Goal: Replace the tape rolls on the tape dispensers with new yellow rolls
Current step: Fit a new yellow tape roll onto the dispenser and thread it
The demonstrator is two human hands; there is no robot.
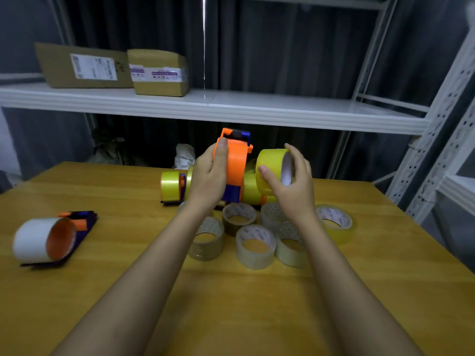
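A person stands at a wooden table [102,291] with both bare forearms reaching forward. The left hand [209,176] grips an orange and blue tape dispenser [235,163], held upright above the table, thumb pressed along its curved orange side. The right hand [290,181] holds a yellow tape roll [272,167] just beside the dispenser's right side, fingers curled over the far rim and thumb on the near rim, its white cardboard core facing the palm.

Behind the hands, more yellow tape rolls [170,185] rest on the table, at least one mounted on another dispenser. Below the wrists sits a cluster of used clear and brownish tape rolls [255,246], lying flat with their hollow centres up. At the left edge, a second dispenser [77,222] lies on its side carrying a white roll [33,238] on an orange hub.

The table is smooth, honey-coloured wood grain. Beyond it, a white metal shelving unit [231,109] holds two labelled cardboard boxes [113,68], in front of dark pleated curtains [282,47].
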